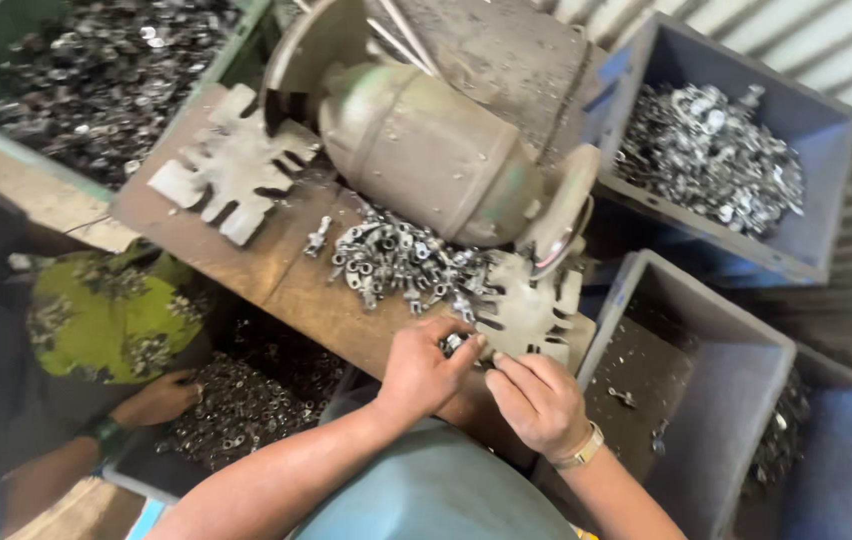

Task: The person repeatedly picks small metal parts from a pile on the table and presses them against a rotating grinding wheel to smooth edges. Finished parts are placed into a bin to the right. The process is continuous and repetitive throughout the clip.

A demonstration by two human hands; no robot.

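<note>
left hand (424, 368) hides the small part pinched there.

Wooden bench (276, 275) carries a grinder (426, 150) (2-ended) and fittings (396, 262).

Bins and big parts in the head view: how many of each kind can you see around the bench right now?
Grey-blue plastic bins: 3
Green bin: 1
Slotted metal plates: 2
Bench grinder: 1
Total: 7
</note>
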